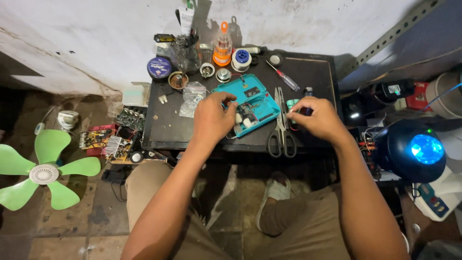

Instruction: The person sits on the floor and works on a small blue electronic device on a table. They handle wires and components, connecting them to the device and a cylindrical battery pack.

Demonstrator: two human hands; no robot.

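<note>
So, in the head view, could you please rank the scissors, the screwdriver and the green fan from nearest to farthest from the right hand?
From the right hand:
1. Scissors, just to its left on the table.
2. Screwdriver, behind it, toward the wall.
3. Green fan, far left on the floor.

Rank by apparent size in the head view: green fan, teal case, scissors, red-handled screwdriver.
1. Green fan, though it lies on the floor nearer the camera, so this is unsure.
2. Teal case, partly hidden by the left hand.
3. Scissors.
4. Red-handled screwdriver.
</note>
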